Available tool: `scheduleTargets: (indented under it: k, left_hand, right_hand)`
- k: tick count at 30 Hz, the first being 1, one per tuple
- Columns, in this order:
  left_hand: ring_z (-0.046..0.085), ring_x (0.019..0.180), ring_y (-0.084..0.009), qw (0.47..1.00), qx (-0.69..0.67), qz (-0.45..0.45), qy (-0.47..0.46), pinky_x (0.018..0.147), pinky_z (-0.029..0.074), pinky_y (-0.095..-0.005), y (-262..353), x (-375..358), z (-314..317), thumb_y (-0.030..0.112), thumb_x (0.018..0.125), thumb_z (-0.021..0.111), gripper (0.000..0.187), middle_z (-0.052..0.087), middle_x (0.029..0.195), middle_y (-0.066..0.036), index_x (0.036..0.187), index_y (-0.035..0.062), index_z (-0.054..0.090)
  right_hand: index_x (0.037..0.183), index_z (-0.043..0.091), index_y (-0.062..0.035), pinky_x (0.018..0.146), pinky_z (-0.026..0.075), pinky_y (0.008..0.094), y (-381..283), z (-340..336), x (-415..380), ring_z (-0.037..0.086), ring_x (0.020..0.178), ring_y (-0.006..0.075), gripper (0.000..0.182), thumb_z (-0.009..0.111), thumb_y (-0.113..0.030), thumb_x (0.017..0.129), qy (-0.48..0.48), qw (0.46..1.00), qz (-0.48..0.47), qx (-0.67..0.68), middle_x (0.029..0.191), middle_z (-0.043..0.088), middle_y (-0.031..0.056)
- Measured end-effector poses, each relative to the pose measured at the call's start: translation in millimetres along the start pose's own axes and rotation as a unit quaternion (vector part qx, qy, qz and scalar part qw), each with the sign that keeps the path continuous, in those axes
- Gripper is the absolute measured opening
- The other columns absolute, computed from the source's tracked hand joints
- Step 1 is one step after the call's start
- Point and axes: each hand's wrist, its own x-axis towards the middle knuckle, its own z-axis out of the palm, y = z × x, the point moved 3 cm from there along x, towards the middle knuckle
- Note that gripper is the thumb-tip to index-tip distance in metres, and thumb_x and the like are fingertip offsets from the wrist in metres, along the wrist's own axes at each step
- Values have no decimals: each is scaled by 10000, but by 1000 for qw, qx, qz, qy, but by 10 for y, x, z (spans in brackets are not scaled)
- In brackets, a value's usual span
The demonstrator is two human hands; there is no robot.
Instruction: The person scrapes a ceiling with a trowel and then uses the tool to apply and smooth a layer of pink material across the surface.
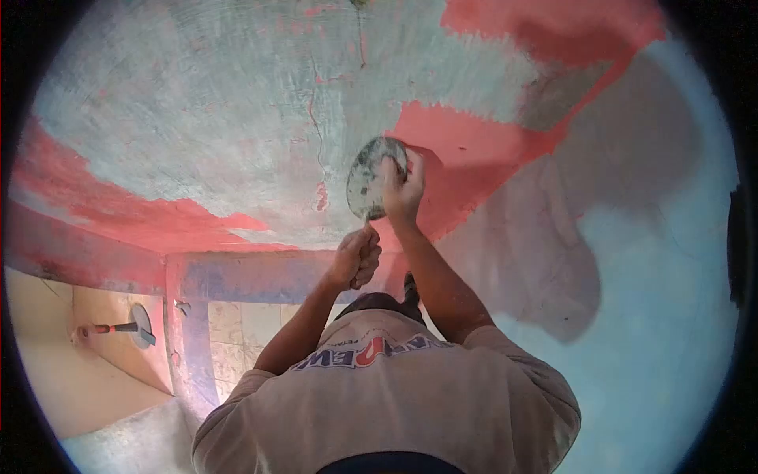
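Note:
My right hand (404, 189) grips a round plate (365, 180) by its right side, with the thumb laid over its face. The plate is grey-green and blotched with dark smears and pale residue. Below it, my left hand (359, 257) is closed in a fist around a thin tool (366, 220), whose pale end pokes up to the plate's lower edge. The rest of that tool is hidden in the fist. Behind both hands is a wall (213, 118) with pink paint and broad patches of grey-green coating. A thin vertical crack runs down it left of the plate.
A light-blue wall (647, 379) with my shadow on it meets the pink one at the right. To the lower left lies an orange-and-black handle (106, 328) beside a round grey disc (142, 325). Pale tiles (245, 324) show past my left arm.

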Motion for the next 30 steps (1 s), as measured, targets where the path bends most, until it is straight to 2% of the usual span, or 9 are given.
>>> scheduleTargets:
  k: [3, 5, 6, 10, 14, 18, 23, 26, 30]
  left_hand:
    - [261, 325, -64, 999, -15, 23, -34, 253, 202, -249, 20, 51, 20, 537, 1077, 426, 434, 320, 539, 39, 870, 155, 412]
    - [256, 327, -66, 998, 8, 48, -36, 258, 208, -248, 136, 64, 99, 552, 1077, 414, 451, 316, 540, 39, 867, 153, 414]
    - [255, 329, -66, 998, 10, 47, -35, 259, 209, -248, 244, 36, 195, 552, 1077, 412, 452, 317, 542, 38, 867, 152, 416]
    - [257, 336, -67, 999, -5, 37, -31, 268, 205, -246, 112, 72, 61, 506, 1086, 413, 414, 330, 556, 32, 872, 152, 420]
    - [274, 334, -77, 999, 3, 36, -20, 275, 223, -254, 170, 30, 174, 506, 1087, 415, 435, 331, 545, 36, 828, 157, 411]
    - [276, 337, -83, 998, 16, 43, -48, 284, 237, -259, 443, -17, 391, 520, 1088, 409, 453, 339, 552, 37, 817, 157, 403]
    - [274, 340, -66, 1000, -14, 28, -3, 275, 204, -245, 17, 47, 249, 497, 1096, 404, 412, 337, 563, 49, 865, 157, 432]
    - [266, 346, -61, 999, -32, 27, -13, 280, 205, -247, 40, 60, 345, 499, 1095, 411, 412, 330, 563, 55, 867, 156, 435]
    - [261, 354, -61, 999, -13, 16, -34, 286, 204, -252, 194, 46, 390, 509, 1094, 408, 414, 333, 562, 54, 877, 158, 443]
  right_hand:
    - [1130, 714, 28, 747, 543, 317, -210, 77, -32, 671, 853, 155, 235, 724, -76, 919, 33, 993, -114, 14, 984, 738, 111]
    - [1201, 716, 21, 795, 555, 303, -215, 86, 93, 697, 915, 172, 295, 721, -35, 912, -36, 979, -188, -76, 1056, 750, 124]
    - [1179, 730, 27, 799, 553, 273, -229, 105, 151, 685, 905, 137, 263, 705, -2, 919, -53, 995, -79, -14, 1060, 755, 111]
    - [1231, 725, 13, 763, 535, 234, -172, 68, 97, 637, 817, 66, 298, 700, -7, 934, -60, 994, -92, -6, 1010, 761, 41]
    - [1229, 722, 24, 753, 521, 221, -113, 31, 36, 631, 808, 67, 287, 703, -19, 946, -64, 998, 1, 21, 976, 749, 40]
    - [1205, 725, 40, 712, 513, 232, -554, 126, 336, 627, 803, 68, 262, 697, -23, 953, -51, 997, -62, 23, 999, 749, 40]
    - [1198, 718, 66, 780, 526, 245, 57, -96, 81, 636, 860, 87, 271, 713, -25, 942, -67, 998, -9, -1, 1042, 747, 59]
    - [1221, 717, 54, 743, 509, 233, -49, -101, 170, 601, 815, 62, 287, 714, -23, 944, -58, 996, -58, -17, 1000, 732, 21]
    - [1222, 719, 50, 776, 524, 240, -254, -60, 257, 621, 845, 63, 290, 720, -37, 946, -55, 998, 3, 20, 1060, 757, 65]
